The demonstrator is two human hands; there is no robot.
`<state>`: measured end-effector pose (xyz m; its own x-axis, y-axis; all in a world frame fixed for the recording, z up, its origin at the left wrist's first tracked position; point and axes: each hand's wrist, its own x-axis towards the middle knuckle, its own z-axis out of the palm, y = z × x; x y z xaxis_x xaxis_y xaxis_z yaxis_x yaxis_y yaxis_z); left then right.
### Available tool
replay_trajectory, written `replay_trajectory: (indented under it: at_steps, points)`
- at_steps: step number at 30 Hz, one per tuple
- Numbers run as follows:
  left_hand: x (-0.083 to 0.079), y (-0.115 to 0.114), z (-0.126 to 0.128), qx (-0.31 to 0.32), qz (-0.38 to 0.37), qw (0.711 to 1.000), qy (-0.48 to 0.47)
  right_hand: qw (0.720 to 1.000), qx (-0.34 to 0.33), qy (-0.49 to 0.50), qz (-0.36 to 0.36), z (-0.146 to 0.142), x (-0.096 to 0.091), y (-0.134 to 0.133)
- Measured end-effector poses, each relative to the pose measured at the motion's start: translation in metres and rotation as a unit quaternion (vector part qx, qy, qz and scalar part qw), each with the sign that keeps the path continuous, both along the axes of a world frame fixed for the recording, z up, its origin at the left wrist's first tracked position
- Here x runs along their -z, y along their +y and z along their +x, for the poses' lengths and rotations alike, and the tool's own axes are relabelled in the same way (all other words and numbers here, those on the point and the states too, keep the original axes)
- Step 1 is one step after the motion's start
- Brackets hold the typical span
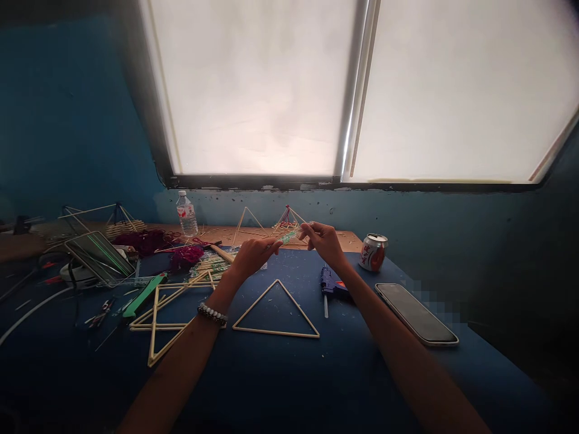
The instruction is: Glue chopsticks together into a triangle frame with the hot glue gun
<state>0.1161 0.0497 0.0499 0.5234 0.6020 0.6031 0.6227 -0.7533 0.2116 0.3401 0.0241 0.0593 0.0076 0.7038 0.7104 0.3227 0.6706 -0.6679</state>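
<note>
My left hand (254, 253) and my right hand (322, 240) are raised over the far part of the blue table (280, 374). Together they pinch a thin green-and-clear stick-like packet (289, 235), one hand at each end. My left wrist wears a beaded bracelet (212, 313). Below the hands a flat triangle of wooden sticks (277, 313) lies on the table. A blue glue gun (329, 284) rests just right of it, under my right forearm.
Several stick triangles (165, 313) lie at left beside a green tool (143, 295). A water bottle (186, 213), stick pyramids (289, 220), dark red yarn (145, 241), a tilted tablet (100, 255), a drink can (373, 252) and a phone (416, 313) surround the work area.
</note>
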Motion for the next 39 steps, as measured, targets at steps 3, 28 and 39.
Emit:
replay_trajectory:
  at_steps: [3,28,39]
  points:
    - [0.000,-0.001,0.001,0.021,-0.022,1.000,-0.009,1.000,-0.001,0.016,0.006,-0.003,0.000,-0.001]
    - [0.003,0.001,0.001,0.011,-0.040,0.998,-0.047,0.985,-0.087,0.117,-0.092,0.008,-0.006,-0.003]
    - [-0.001,-0.004,0.003,0.003,-0.049,0.998,-0.038,0.994,-0.028,0.091,-0.051,0.007,-0.001,0.002]
